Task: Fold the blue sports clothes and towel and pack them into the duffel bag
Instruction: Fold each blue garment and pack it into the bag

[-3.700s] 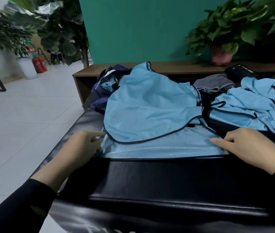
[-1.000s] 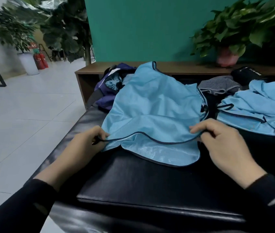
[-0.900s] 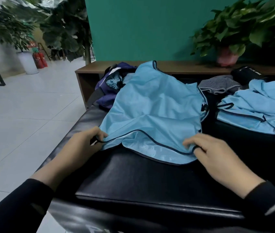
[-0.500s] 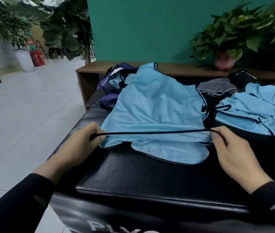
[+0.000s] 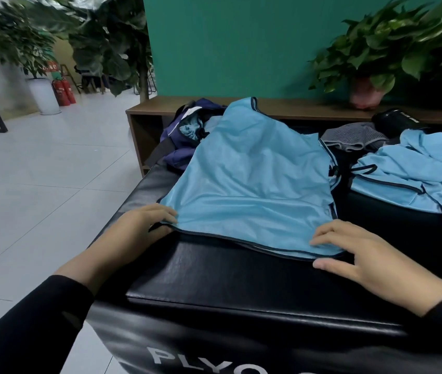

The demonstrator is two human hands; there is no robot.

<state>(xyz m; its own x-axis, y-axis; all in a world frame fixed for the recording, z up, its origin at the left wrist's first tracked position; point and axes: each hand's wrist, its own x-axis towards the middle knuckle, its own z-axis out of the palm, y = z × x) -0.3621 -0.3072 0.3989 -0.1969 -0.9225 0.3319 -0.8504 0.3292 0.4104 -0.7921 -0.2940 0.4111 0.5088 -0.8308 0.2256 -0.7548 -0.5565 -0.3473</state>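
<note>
We're looking down at a light blue sports garment spread on the black padded counter, its dark-piped hem toward us and its far end draped up over the navy duffel bag at the back left. Our left hand is at the hem's left corner: fingers lie on top of the fabric edge w/ the thumb underneath, pinching the corner. Our right hand rests flat on the hem's right corner, fingers straight and spread, pressing the cloth down; thumb lies on the bare counter just in front of the hem, not gripping anything. Both arms in black sleeves.

To the right, apart from the spread garment, a second blue garment w/ the same dark trim lies crumpled on the counter. Behind it, a grey striped cloth and a black cylinder; can't tell what the cylinder is. The duffel bag looks open, w/ some blue cloth showing inside.

Wooden shelf runs behind the counter, holding potted plants in pink pots against a teal wall. Far left on the tiled floor: more plants, a white pot, red fire extinguishers.
</note>
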